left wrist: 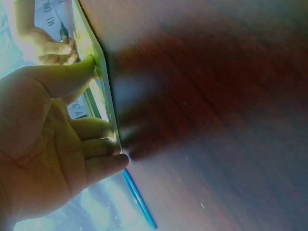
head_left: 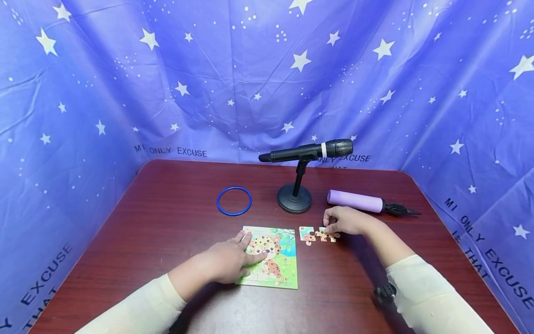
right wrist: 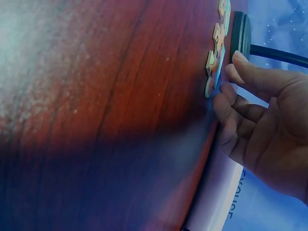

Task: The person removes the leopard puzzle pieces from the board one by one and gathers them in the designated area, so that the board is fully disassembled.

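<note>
A square jigsaw puzzle (head_left: 288, 273) with a spotted leopard cub on green lies flat on the table. My left hand (head_left: 227, 260) rests on its left part, fingers spread over the picture; the left wrist view shows the fingertips at the board's edge. Right of the board lie a loose puzzle piece (head_left: 307, 234) and another spotted puzzle piece (head_left: 321, 235), side by side. Over the latter is my right hand (head_left: 344, 220), its thumb and fingers loosely bent and apart. In the right wrist view, its fingertips (right wrist: 222, 103) are close beside the row of loose pieces (right wrist: 211, 72).
Behind the loose pieces stands a black microphone (head_left: 300, 152) on a round-based stand (head_left: 294, 199). A blue ring (head_left: 234, 201) lies to its left. A lilac hand pump (head_left: 354, 200) with a black nozzle lies just beyond my right hand. A starry blue curtain (head_left: 233, 55) surrounds the table (head_left: 167, 208).
</note>
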{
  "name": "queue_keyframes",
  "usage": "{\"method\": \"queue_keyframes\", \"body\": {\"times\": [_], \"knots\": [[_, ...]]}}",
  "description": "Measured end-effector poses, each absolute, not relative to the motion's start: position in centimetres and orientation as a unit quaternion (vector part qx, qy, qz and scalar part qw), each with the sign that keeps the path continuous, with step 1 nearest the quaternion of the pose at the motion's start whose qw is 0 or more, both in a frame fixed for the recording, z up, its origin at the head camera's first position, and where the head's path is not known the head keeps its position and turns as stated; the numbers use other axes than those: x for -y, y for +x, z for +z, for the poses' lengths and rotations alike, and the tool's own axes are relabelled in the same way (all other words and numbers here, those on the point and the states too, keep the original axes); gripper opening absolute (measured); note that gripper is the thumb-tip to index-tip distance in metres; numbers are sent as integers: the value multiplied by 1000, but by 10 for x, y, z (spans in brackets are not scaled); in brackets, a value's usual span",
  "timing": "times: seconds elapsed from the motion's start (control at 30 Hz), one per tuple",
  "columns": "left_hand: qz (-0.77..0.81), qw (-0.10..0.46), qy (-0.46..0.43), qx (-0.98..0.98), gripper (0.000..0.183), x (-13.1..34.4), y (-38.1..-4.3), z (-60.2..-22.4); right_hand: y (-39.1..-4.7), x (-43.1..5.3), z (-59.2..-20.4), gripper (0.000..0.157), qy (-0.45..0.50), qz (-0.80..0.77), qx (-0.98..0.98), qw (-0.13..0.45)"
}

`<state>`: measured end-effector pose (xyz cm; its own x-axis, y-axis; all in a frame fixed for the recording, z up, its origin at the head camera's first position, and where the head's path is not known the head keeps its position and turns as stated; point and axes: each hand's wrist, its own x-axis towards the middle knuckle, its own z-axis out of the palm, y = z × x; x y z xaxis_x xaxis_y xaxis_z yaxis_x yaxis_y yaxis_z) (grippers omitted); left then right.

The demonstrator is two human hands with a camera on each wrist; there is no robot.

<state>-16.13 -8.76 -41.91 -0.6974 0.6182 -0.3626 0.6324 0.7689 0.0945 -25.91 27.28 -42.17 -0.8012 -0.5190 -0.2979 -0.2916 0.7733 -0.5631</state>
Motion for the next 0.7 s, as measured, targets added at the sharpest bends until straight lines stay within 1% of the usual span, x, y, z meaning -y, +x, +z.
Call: {"method": "queue_keyframes", "body": {"times": [0.23, 0.5, 0.6, 0.7], "knots": [[-22, 191, 338, -921, 59, 88, -162, -419, -255, -267, -425, 26, -238, -162, -941, 180], [-20, 188, 335, -923, 58, 88, -162, -421, -255, -266, -429, 26, -240, -162, -942, 168], [-19, 186, 336, -923, 58, 88, -161, -421, -255, -266, -425, 26, -234, -166, -943, 168], [-19, 186, 335, -924, 59, 88, -161, -423, -254, -262, -420, 27, -232, -186, -942, 155]]}}
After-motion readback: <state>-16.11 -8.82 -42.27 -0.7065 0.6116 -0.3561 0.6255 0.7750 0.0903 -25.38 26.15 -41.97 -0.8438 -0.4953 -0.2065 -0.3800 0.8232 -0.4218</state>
